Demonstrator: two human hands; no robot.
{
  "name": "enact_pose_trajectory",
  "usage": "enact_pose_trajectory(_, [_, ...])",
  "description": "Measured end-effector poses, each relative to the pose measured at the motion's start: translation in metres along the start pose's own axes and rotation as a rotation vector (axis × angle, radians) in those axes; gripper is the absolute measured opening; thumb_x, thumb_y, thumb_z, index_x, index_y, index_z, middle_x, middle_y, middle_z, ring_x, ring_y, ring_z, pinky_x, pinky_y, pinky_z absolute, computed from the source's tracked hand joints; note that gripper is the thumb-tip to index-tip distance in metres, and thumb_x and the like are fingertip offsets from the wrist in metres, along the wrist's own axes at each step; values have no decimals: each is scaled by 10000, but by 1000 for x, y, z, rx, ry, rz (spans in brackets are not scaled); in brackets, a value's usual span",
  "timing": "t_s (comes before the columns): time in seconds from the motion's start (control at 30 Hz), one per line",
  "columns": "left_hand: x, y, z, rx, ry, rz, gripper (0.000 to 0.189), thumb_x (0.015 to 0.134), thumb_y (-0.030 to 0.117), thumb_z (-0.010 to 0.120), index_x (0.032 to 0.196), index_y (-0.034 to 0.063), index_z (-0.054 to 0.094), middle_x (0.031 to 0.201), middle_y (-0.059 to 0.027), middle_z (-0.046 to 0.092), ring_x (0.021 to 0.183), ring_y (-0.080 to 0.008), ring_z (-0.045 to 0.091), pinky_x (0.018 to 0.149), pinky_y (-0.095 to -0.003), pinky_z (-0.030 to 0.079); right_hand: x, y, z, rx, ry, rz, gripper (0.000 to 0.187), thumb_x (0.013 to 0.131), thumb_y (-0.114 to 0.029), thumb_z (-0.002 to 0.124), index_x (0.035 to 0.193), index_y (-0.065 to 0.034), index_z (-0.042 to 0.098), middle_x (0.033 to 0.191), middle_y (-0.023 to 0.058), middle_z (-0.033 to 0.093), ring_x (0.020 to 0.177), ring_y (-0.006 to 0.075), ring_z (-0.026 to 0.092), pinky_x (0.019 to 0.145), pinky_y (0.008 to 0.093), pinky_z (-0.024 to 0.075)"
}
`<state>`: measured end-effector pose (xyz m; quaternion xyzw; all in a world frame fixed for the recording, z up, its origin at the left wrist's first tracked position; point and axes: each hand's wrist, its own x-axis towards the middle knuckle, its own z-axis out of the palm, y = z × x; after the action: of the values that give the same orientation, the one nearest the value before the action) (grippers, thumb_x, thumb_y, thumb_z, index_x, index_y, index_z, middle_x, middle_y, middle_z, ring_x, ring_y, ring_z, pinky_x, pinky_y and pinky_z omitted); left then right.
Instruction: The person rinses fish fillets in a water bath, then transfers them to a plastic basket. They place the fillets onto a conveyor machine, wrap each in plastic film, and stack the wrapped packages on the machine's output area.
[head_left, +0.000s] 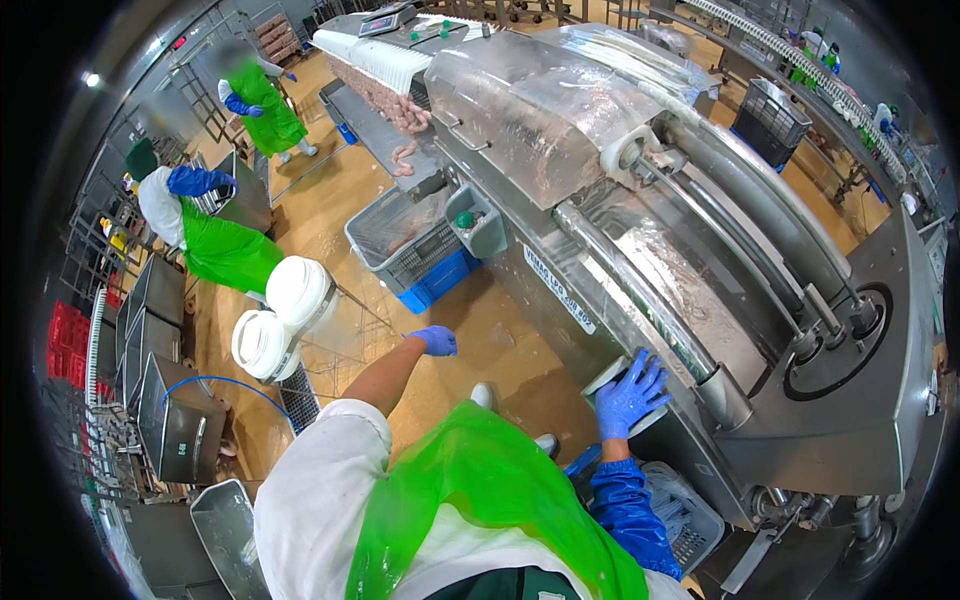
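Note:
My left hand (439, 340), in a blue-purple glove, hangs over the wet floor with its fingers loosely curled; whether they are closed cannot be told. Spread fingers of my gloved right hand (631, 395) lie at the near edge of a steel sausage machine (480, 180), over a grey holder (609, 375). The machine has a clear cover (540, 112) and long metal tubes. Pink linked sausages (401, 112) hang from the conveyor at its far end, and a few lie on the steel tray (367, 139) below. A grey bin (477, 225) with a green object is fixed to the machine's side.
A grey crate (397, 232) on a blue one stands beside the machine. White buckets (300, 289) sit on a wire stand at the left. Two co-workers in green aprons (262, 120) are beyond. Steel carts (184, 420) stand at the left, and another crate (686, 517) is below my right arm.

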<state>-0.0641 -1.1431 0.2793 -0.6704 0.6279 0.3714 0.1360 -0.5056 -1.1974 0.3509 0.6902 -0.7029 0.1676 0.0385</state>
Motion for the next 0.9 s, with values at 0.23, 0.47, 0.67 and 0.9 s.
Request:
enact_pose_trajectory(0.23, [-30, 8, 8, 5, -103, -271, 437, 819, 405, 567, 1125, 114, 682, 1151, -143, 664, 1098, -308, 614, 931, -431, 486, -1, 4, 11, 57, 40, 6, 723, 806, -260, 600, 1485, -210, 355, 1518, 133, 330, 1408, 395, 254, 1070, 700, 139])
enact_pose_trajectory(0.47, [-22, 34, 7, 39, -57, -141, 460, 833, 413, 579, 1138, 81, 670, 1188, -160, 648, 1119, -334, 598, 957, -432, 474, 1, 5, 4, 110, 15, 4, 713, 806, -226, 582, 1484, -195, 363, 1526, 136, 318, 1414, 396, 234, 1068, 697, 115])
enact_pose_trajectory(0.67, [-7, 39, 10, -22, 42, -72, 418, 832, 429, 626, 1058, 84, 694, 1049, -148, 697, 971, -296, 659, 866, -403, 512, -2, 13, 28, 145, 179, -31, 754, 728, -189, 610, 1457, -196, 414, 1504, 145, 339, 1403, 389, 251, 1082, 677, 88])
enact_pose_trajectory(0.9, [-11, 38, 3, 25, -16, -110, 451, 832, 450, 585, 1073, 81, 684, 1131, -163, 665, 1053, -336, 621, 915, -423, 487, -3, 15, 26, 160, 164, -34, 795, 697, -158, 594, 1467, -198, 399, 1502, 145, 335, 1396, 388, 259, 1082, 678, 86])
